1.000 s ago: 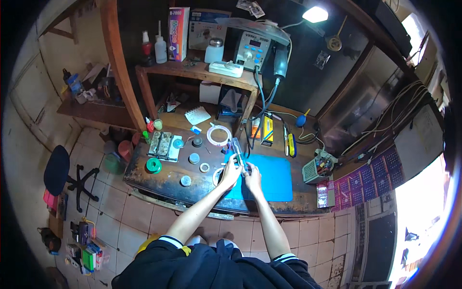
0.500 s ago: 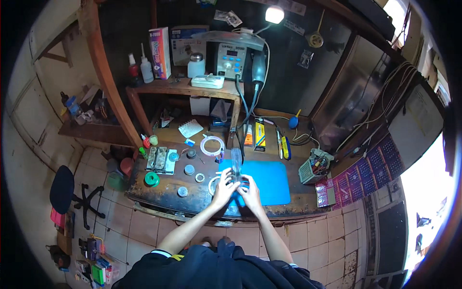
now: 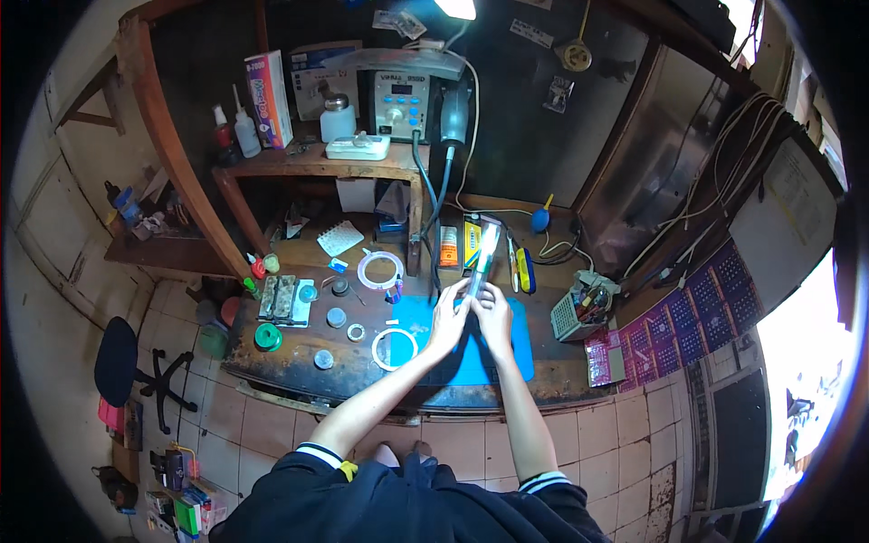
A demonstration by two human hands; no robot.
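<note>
Grasping slim clear case by its near end with fingers of left hand and right hand, over far edge of blue mat. Might slip and drop if held too loosely by smooth-looking sides. Cannot make out any contents through glare, nor some fingertips behind case; cannot see mat's middle behind hands.

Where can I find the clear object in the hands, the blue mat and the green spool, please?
Clear object (image 3: 484, 257): head view, on the middle of its length.
Blue mat (image 3: 413, 314): head view, on its bare upper left part.
Green spool (image 3: 268, 338): head view, on its middle.
</note>
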